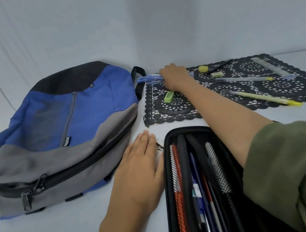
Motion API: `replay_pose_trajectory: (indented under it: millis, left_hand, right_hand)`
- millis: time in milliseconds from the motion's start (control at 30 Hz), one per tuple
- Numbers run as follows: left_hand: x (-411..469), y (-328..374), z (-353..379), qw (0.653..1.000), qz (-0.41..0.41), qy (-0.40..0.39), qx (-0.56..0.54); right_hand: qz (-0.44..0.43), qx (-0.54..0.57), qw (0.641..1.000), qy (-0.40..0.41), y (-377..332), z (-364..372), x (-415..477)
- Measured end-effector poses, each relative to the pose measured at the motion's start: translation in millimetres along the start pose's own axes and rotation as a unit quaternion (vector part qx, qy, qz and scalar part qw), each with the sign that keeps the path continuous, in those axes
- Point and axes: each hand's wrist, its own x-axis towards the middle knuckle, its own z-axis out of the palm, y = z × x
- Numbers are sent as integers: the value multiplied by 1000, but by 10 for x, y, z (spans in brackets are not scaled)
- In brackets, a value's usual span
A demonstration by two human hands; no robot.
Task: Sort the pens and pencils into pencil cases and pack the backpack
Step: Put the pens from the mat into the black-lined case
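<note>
Sorting underway: open pencil case (178,132) partly filled; blue pens (149,79) gripped by right hand (175,77) at far lace mat (176,108) edge; left hand (142,168) laid flat, fingers together; highlighters (267,97) unsorted; backpack (60,119) not yet packed.

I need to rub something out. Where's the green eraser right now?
In the head view, the green eraser lies on the left end of the black lace mat, just below the right hand gripping the blue pens.

One backpack (88,109), one pencil case (180,131), roughly three blue pens (149,79), two erasers (169,96), one ruler (271,68)
</note>
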Motion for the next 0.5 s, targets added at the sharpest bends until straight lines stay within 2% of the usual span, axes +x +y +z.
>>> replay_pose_trajectory:
  millis: [100,167,267,333,400,433,467,500]
  left_hand:
    - [7,-21,2,1000,-3,-7,-6]
    - [10,-30,-6,1000,-2,-12,-19]
    - [23,-33,-37,999,-10,-10,-48]
    - [27,-38,-49,997,-15,-6,-75]
    - [25,-41,-53,991,-29,-9,-132]
    - [17,-27,-69,979,-48,0,-196]
    - [-3,28,-120,955,-77,14,-285]
    - [-21,118,-177,914,-106,37,-390]
  right_hand:
    - [-14,35,998,55,49,-139,-130]
    - [-30,82,995,56,102,-255,-230]
    - [-12,241,970,36,187,-472,-433]
    - [22,399,916,40,237,-647,-643]
    - [36,558,829,23,275,-831,-927]
    - [31,621,784,7,291,-921,-1088]
    - [20,678,735,-8,302,-1001,-1240]
    - [10,730,683,-23,308,-1071,-1389]
